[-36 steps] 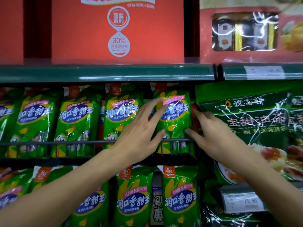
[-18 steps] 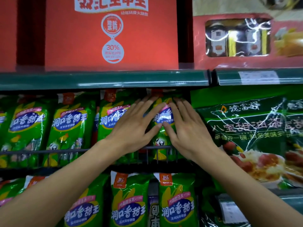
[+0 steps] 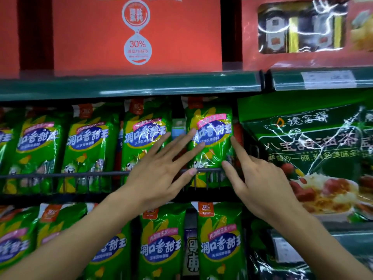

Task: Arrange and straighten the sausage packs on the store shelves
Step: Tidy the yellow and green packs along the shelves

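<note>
Green sausage packs with blue and yellow labels stand in a row behind a black wire rail (image 3: pixel 60 174) on the middle shelf. The rightmost pack (image 3: pixel 212 122) stands upright at the row's end. My left hand (image 3: pixel 161 174) lies flat with fingers spread, fingertips on that pack's left side and over the gap beside the neighbouring pack (image 3: pixel 145 126). My right hand (image 3: pixel 260 178) is spread against the rightmost pack's right edge, index finger and thumb touching it. Neither hand grips anything. More green packs (image 3: pixel 220 243) hang on the lower shelf.
A big green food bag (image 3: pixel 314 142) stands right of the packs. Red cartons (image 3: pixel 137 33) sit on the upper shelf above a green shelf edge (image 3: pixel 129 85) with a price tag (image 3: pixel 327 78). A dark purple pack (image 3: pixel 191 253) shows between lower packs.
My right hand has slid off the front of the rightmost pack to its right edge. My left hand has stayed spread on the pack's left side. The pack's front label is now uncovered.
</note>
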